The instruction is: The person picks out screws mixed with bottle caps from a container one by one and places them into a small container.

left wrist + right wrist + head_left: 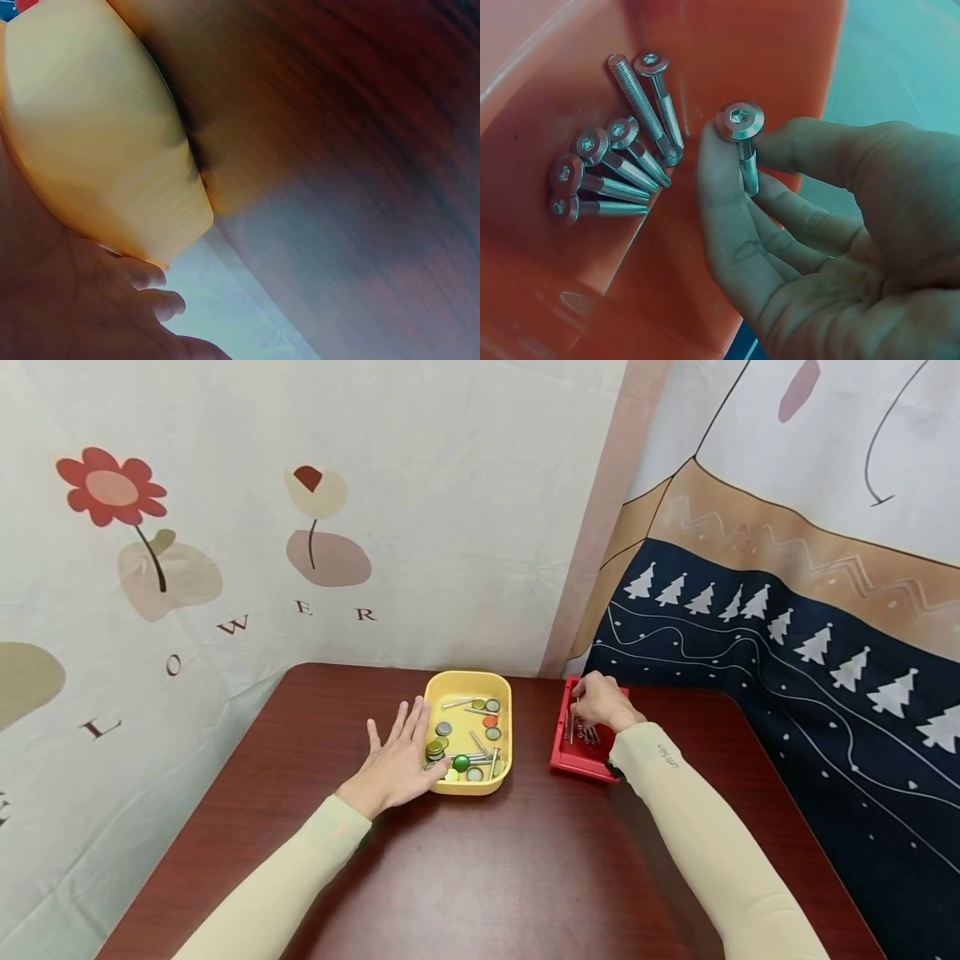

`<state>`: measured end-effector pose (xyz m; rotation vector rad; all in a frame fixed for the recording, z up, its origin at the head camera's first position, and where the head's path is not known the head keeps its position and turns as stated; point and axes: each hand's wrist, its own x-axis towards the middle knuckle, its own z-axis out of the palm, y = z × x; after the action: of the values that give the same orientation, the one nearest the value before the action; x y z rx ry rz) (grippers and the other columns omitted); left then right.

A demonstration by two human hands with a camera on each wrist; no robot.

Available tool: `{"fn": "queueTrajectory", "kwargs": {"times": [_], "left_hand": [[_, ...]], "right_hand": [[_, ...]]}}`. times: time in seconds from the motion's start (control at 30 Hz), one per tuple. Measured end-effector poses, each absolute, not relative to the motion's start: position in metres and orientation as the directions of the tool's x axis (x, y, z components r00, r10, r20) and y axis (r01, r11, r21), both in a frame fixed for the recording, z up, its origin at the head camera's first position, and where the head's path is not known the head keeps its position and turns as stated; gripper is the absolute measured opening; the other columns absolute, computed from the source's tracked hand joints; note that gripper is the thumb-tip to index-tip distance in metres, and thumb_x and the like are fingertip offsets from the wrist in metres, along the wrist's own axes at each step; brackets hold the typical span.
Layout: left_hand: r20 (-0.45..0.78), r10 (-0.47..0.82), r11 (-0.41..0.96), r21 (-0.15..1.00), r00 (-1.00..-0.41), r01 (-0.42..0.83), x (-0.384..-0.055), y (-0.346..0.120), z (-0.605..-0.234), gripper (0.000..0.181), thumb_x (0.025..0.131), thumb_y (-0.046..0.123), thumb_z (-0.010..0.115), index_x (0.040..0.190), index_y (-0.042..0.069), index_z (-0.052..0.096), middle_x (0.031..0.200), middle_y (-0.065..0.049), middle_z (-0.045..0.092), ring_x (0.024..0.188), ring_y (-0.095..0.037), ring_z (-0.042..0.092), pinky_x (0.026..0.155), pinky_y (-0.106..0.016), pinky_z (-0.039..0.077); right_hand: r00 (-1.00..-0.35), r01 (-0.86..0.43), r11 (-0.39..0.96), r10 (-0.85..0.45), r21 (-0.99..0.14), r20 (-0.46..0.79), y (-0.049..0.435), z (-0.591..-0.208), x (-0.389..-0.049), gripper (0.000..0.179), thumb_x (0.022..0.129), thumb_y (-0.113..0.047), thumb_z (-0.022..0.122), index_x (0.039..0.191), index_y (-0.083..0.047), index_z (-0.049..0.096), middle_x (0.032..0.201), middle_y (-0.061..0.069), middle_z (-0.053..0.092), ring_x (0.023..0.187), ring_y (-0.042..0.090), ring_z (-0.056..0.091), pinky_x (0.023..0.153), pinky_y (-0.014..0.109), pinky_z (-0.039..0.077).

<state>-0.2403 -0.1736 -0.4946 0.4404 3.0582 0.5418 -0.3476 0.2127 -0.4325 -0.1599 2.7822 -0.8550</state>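
My right hand (pixel 602 702) is over a red tray (pixel 583 767) and pinches a silver bolt (pixel 740 122) between thumb and forefinger. The bolt stands head up, its round flat head showing a hex socket. Several similar bolts (pixel 592 146) lie fanned out in the tray beside the fingers. My left hand (pixel 397 768) rests against the left side of a yellow tray (pixel 468 789), fingers spread and straight, the thumb reaching over the rim. In the left wrist view, the palm lies along the yellow tray's outer wall (pixel 97 112).
Inside the yellow tray are loose bolts (pixel 478 743) and several bottle caps, among them a green cap (pixel 461 762) and an orange cap (pixel 490 721). Both trays stand near the far edge of the dark brown table (pixel 480 877). Behind it hangs a printed cloth (pixel 450 527).
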Motion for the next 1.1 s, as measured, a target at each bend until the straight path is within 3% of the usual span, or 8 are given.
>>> {"fn": "queueTrajectory", "kwargs": {"times": [0.4, 0.67, 0.8, 0.93, 1.1], "left_hand": [[0.045, 0.279, 0.897, 0.343, -0.959, 0.277, -0.244, -0.175, -0.499, 0.107, 0.112, 0.061, 0.060, 0.188, 0.005, 0.009, 0.199, -0.012, 0.000, 0.186, -0.041, 0.001, 0.134, -0.093, -0.002], [0.039, 0.279, 0.899, 0.341, -0.959, 0.275, -0.244, -0.174, -0.498, 0.107, 0.112, 0.060, 0.060, 0.188, 0.004, 0.008, 0.199, -0.013, 0.000, 0.186, -0.042, 0.002, 0.134, -0.093, -0.002], [0.038, 0.279, 0.901, 0.336, -0.959, 0.276, -0.244, -0.174, -0.497, 0.107, 0.112, 0.061, 0.060, 0.188, 0.005, 0.008, 0.199, -0.013, 0.000, 0.186, -0.041, 0.001, 0.135, -0.093, -0.001], [0.036, 0.279, 0.901, 0.337, -0.960, 0.275, -0.244, -0.174, -0.497, 0.107, 0.112, 0.061, 0.060, 0.188, 0.005, 0.008, 0.199, -0.012, -0.001, 0.186, -0.041, 0.001, 0.135, -0.093, -0.001], [0.033, 0.276, 0.898, 0.347, -0.961, 0.270, -0.242, -0.173, -0.496, 0.108, 0.112, 0.061, 0.060, 0.188, 0.005, 0.008, 0.199, -0.012, -0.002, 0.186, -0.041, 0.000, 0.135, -0.092, -0.004]], "right_hand": [[-0.967, -0.025, 0.861, -0.149, -0.508, -0.205, 0.211, -0.437, -0.353, 0.037, 0.107, -0.003, 0.077, 0.142, 0.011, 0.076, 0.130, 0.033, 0.078, 0.075, 0.018, 0.086, 0.070, 0.026, 0.069], [-0.976, -0.057, 0.869, -0.151, -0.491, -0.154, 0.214, -0.436, -0.350, 0.037, 0.107, -0.003, 0.074, 0.142, 0.010, 0.076, 0.133, 0.033, 0.077, 0.076, 0.020, 0.085, 0.070, 0.026, 0.068], [-0.981, -0.070, 0.878, -0.148, -0.473, -0.129, 0.216, -0.437, -0.349, 0.039, 0.107, -0.006, 0.075, 0.143, 0.010, 0.075, 0.142, 0.033, 0.075, 0.093, 0.027, 0.084, 0.085, 0.037, 0.072], [-0.985, -0.086, 0.892, -0.142, -0.443, -0.094, 0.218, -0.437, -0.346, 0.041, 0.107, -0.009, 0.074, 0.144, 0.008, 0.075, 0.144, 0.031, 0.076, 0.119, 0.038, 0.075, 0.108, 0.054, 0.067], [-0.987, -0.107, 0.890, -0.149, -0.444, -0.060, 0.220, -0.439, -0.338, 0.041, 0.107, -0.009, 0.072, 0.146, 0.005, 0.074, 0.134, 0.029, 0.080, 0.116, 0.038, 0.075, 0.107, 0.056, 0.067]]}}
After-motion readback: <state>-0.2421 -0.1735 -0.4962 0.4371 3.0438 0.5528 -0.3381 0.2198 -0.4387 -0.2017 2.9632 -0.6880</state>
